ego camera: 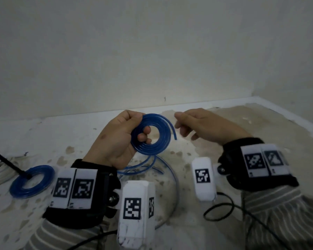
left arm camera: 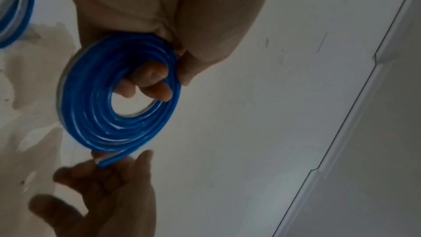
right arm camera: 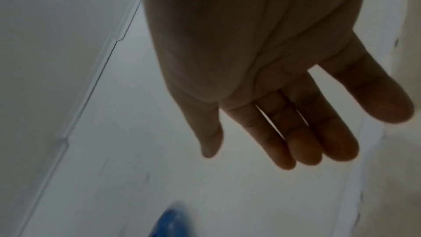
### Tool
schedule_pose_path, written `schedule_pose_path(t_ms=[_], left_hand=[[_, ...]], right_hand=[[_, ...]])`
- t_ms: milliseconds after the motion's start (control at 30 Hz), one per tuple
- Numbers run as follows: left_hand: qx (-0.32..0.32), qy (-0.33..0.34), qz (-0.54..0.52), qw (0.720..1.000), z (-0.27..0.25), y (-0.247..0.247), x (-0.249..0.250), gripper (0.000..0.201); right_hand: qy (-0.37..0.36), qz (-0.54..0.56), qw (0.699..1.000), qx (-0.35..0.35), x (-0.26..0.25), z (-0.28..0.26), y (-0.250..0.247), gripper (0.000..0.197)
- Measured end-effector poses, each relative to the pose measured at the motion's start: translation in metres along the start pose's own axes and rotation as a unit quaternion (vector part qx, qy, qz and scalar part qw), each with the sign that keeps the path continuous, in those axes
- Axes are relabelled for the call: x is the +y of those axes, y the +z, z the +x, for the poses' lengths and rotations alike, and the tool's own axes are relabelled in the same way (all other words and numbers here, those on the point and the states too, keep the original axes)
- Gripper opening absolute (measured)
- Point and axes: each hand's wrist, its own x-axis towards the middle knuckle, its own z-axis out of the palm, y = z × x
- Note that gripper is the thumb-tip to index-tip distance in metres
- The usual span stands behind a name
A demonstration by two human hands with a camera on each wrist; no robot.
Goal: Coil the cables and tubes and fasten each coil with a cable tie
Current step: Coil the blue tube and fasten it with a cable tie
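Showing a blue tube (ego camera: 150, 132) wound into a flat coil of several turns, held above a stained white floor (ego camera: 197, 230). The left hand (ego camera: 116, 139) grips the coil on its left side: the thumb lies over the top of the turns, and two fingertips (left arm camera: 157, 86) curl through the central opening from behind, so the turns are clamped between thumb and fingers. One free end of the tube (ego camera: 173, 131) springs off the right of the coil and curves downward. The wrist view shows that end (left arm camera: 109, 161) lying just at the fingers of the right hand (ego camera: 204, 126), though whether it touches them cannot be told. The right hand sits just right of the coil, fingers nearly straight, close together and holding nothing (right arm camera: 284, 114), thumb set apart. Loose, uncoiled tube (ego camera: 145, 165) trails from under the left hand onto the floor in wide loops. A second blue coil (ego camera: 32, 181) lies flat on the floor at the left, well apart, with a black cable tie (ego camera: 11, 165) fastened round it. Both wrists carry black straps with white marker tags. A white wall (ego camera: 152, 51) stands behind.
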Motion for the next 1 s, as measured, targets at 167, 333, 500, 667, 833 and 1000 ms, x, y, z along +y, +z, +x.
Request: schedule_pose_path(t_ms=[167,333,500,667,833,1000], left_hand=[[-0.018,-0.011,-0.001,1.0,-0.002,0.01,-0.011,0.022],[-0.036,-0.025,0.008,0.999,-0.007,0.018,-0.014,0.022],[-0.045,-0.02,0.015,0.999,-0.013,0.021,-0.014,0.022],[-0.05,-0.015,0.026,0.998,-0.017,0.022,-0.013,0.023],[-0.053,-0.015,0.028,0.998,-0.018,0.024,-0.014,0.023],[-0.055,-0.016,0.024,0.998,-0.018,0.023,-0.013,0.023]], right_hand=[[0.137,-0.242,0.961,0.002,0.059,-0.016,-0.06,0.021],[0.259,-0.363,0.892,-0.08,0.108,-0.035,-0.074,0.024],[0.232,-0.384,0.891,-0.073,0.134,-0.044,-0.064,0.024],[0.21,-0.351,0.91,-0.074,0.118,-0.048,-0.069,0.011],[0.194,-0.327,0.923,-0.055,0.106,-0.051,-0.077,0.006],[0.184,-0.326,0.927,-0.019,0.103,-0.051,-0.075,0.011]])
